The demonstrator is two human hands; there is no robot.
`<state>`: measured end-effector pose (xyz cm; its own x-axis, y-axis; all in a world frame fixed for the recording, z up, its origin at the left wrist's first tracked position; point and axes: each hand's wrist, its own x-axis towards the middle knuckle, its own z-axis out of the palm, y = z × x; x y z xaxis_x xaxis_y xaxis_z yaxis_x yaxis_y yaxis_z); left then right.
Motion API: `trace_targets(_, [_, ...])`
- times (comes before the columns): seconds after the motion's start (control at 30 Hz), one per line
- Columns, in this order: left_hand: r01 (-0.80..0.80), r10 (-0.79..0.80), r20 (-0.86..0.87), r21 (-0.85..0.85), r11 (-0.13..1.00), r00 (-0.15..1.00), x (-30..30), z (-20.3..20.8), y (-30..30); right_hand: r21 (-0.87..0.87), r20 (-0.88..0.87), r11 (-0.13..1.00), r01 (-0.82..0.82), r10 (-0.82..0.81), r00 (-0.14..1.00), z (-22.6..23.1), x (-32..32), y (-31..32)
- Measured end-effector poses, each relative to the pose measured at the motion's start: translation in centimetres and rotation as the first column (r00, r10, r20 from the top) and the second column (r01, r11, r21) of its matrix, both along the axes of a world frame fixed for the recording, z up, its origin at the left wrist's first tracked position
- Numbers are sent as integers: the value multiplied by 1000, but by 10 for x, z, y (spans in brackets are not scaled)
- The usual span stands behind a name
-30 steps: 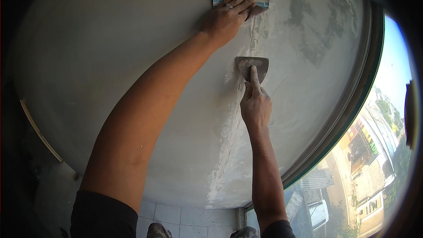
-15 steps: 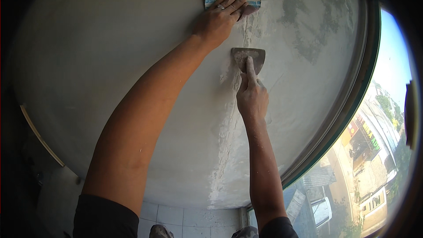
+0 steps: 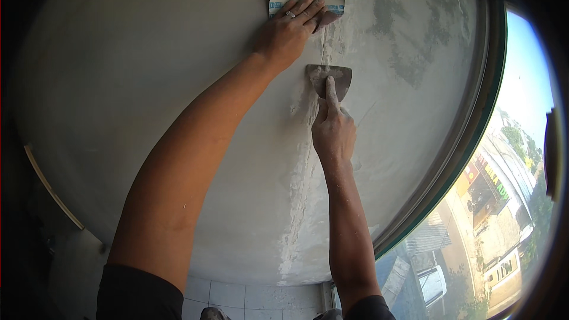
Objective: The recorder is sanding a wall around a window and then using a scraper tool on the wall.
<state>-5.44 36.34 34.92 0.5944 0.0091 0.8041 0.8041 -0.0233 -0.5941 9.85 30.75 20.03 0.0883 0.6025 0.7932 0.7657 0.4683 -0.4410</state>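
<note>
My left hand (image 3: 286, 37) presses a sheet of sandpaper (image 3: 326, 2) against the grey wall, across a vertical crack (image 3: 325, 47). The sheet's pale printed backing faces me, and one corner curls over to show its reddish-brown grit side. Below it, my right hand (image 3: 335, 133) grips a putty knife (image 3: 342, 78), forefinger stretched along the blade. The blade's wide edge points up and lies over the crack line. The knife's handle is hidden in my palm. Pale filler and dust coat the fingers of my right hand.
The grey plastered wall (image 3: 237, 160) fills most of the view, with rough pale filler (image 3: 294, 225) along the crack and dark patches (image 3: 388, 15) at upper right. A window frame (image 3: 438, 185) curves down the right side, with buildings outside. Tiled floor (image 3: 228, 293) shows at the bottom.
The whole view has shifted slightly, so wall, window and hands sit a little further left. Both hands keep nearly the same places on the wall, still holding the sandpaper and putty knife.
</note>
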Motion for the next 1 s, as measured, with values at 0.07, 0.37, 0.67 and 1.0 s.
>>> trace_targets(0.07, [-8, 8, -5, 29, 1000, 1000, 0, 2, -2, 19, -8, 1000, 5, -5, 1000, 10, -2, 0])
trace_targets(0.37, [13, -11, -18, 73, 997, 1000, -2, 4, -1, -6, 26, 1000, -6, 6, 1000, -7, 2, -7])
trace_targets(0.67, [12, -12, -1, 45, 999, 1000, 1, 0, -3, 44, -46, 998, -35, 37, 998, -11, 0, -10])
trace_targets(1.0, [29, -30, 1, 24, 999, 1000, 2, 0, -3, 72, 16, 997, 22, -23, 1000, 6, -3, -5])
